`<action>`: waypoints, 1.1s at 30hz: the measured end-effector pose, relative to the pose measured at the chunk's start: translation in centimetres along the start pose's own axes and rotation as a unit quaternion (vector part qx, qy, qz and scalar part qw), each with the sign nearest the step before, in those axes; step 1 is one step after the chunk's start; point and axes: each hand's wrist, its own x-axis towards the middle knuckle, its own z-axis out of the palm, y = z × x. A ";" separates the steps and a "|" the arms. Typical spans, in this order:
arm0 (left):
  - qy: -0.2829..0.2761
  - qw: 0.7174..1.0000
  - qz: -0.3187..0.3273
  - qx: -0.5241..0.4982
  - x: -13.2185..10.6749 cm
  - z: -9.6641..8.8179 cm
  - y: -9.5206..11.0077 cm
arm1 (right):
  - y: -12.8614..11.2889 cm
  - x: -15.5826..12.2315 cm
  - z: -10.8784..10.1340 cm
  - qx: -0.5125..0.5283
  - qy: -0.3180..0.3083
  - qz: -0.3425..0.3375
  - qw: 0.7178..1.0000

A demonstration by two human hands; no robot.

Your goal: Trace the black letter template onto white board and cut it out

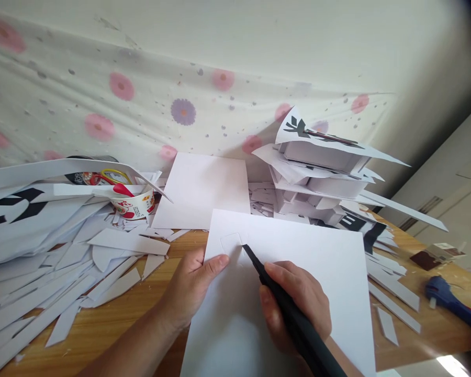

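My left hand (198, 280) grips the left edge of a large white board (314, 246), thumb on top and the other fingers hidden beneath. In my right hand (298, 298) is a long black craft knife (286, 303), its thin tip touching the board near the upper left. A small, faint four-sided outline (231, 242) shows on the surface beside that tip. Close behind lies another white board (208, 186), partly covered by the front one. The blade itself is too small to make out clearly.
White strips and offcuts (113, 241) heap up on the left of the wooden table (141, 319), around a paper cup (135, 204). Stacked white board structures (317, 173) rise at the back right. A blue glue gun (451, 301) and a small box (435, 255) lie far right.
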 end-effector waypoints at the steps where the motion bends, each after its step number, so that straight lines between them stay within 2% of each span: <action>1: 0.000 1.000 0.003 0.001 0.0 0.0 0.0 | 0.0 0.0 0.0 -0.001 0.002 -0.003 1.000; 20: 0.005 1.000 0.003 -0.002 0.0 0.0 -0.1 | -0.1 -0.8 -0.4 -0.006 0.016 0.000 1.000; 23: 0.004 1.000 0.001 -0.003 0.1 0.0 -0.2 | 0.3 -1.4 -0.4 0.002 0.037 0.058 0.998; 27: 0.009 1.000 0.001 0.007 0.2 0.0 -0.2 | 0.8 -2.2 0.0 0.118 0.117 0.152 0.974; 29: 0.008 1.000 0.000 0.006 0.2 0.0 -0.1 | 0.8 -2.0 0.1 0.127 0.111 0.167 0.972; 33: 0.000 1.000 0.003 -0.004 0.2 0.1 0.0 | 0.8 -0.5 -0.1 0.044 0.068 0.157 0.984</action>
